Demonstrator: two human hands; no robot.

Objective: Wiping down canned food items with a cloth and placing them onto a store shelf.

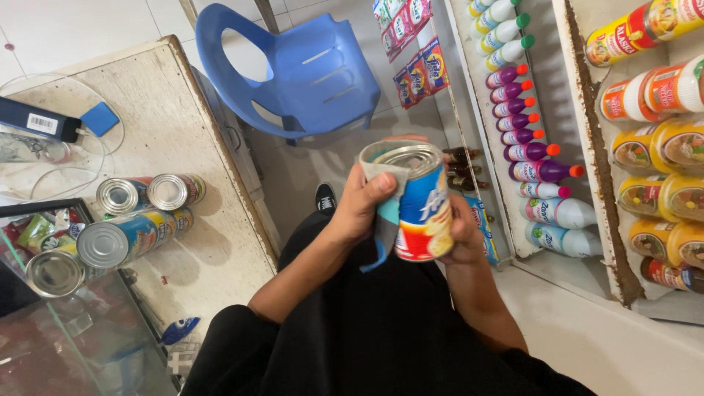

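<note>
Head view: right hand (463,236) is cupping the tin can (419,205) from behind, grip closed on it, steadying it. Left hand (361,205) is pressing a grey cloth (384,213) against its side, apparently wiping. More cans (121,238) are lying on the surface (183,132), far left of the grip.

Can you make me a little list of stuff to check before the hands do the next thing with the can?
1. Can held by both hands: ok, left hand and right hand wrap it.
2. Cloth against the can: ok, under the left thumb.
3. Can lid shut: ok, top looks sealed.
4. Lid clean: cannot tell.
5. Room on the counter: ok, bare patch beside the lying cans.
6. Chair out of the way: ok, it stands apart.
</note>
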